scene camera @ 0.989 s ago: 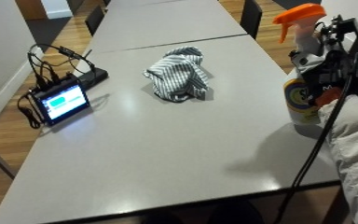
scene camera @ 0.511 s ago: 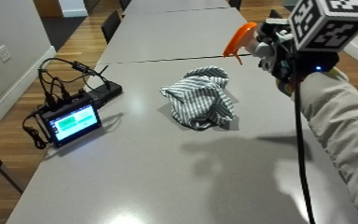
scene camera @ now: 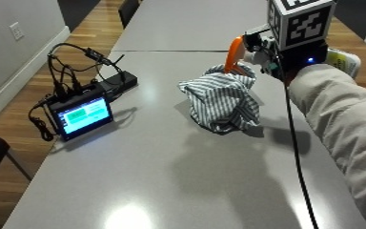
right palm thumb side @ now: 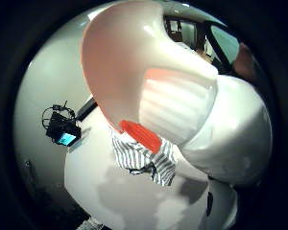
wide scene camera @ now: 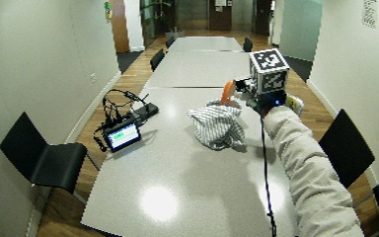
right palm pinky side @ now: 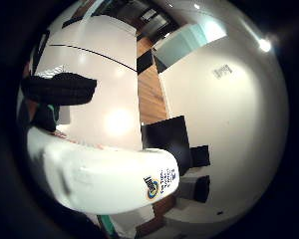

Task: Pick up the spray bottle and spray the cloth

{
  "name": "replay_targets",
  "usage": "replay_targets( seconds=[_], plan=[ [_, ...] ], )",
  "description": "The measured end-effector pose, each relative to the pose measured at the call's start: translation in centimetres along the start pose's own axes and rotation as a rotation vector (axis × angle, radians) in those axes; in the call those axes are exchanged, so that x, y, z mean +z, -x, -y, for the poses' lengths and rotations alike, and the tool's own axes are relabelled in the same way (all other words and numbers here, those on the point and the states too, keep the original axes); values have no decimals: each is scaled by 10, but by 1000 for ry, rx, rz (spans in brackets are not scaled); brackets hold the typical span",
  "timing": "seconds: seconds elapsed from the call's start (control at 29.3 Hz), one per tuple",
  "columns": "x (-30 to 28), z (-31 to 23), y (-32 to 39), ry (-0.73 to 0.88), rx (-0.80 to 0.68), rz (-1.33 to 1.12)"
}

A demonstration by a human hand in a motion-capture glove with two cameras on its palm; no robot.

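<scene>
Outside view: at upper right the gloved right hand (scene camera: 283, 59) holds the spray bottle (scene camera: 343, 60) tipped, orange nozzle (scene camera: 235, 53) over the striped cloth (scene camera: 222, 99) mid-counter (scene camera: 170, 181); a small screen (scene camera: 81, 114) sits left. Little-finger palm view: fingers (right palm pinky side: 60, 88) curl round the white bottle. Thumb palm view: the orange trigger (right palm thumb side: 140, 135) hangs above the cloth.

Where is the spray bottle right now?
In the outside view, the spray bottle is off the table, held in the gloved right hand, its orange nozzle just above the striped cloth.
</scene>
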State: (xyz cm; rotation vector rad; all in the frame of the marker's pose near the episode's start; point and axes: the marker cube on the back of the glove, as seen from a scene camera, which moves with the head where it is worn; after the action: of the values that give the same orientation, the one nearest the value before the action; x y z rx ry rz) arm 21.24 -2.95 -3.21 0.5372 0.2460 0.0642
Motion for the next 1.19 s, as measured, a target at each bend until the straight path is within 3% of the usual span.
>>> replay_targets(
  seconds=[0.58,0.72,0.92,1.19],
  plan=[
    [-7,13,1,-34,-1,5],
    [-17,12,6,-77,50,267],
    [-47,-9,74,-83,146,994],
    [-73,-13,169,-92,106,1313]
  ],
)
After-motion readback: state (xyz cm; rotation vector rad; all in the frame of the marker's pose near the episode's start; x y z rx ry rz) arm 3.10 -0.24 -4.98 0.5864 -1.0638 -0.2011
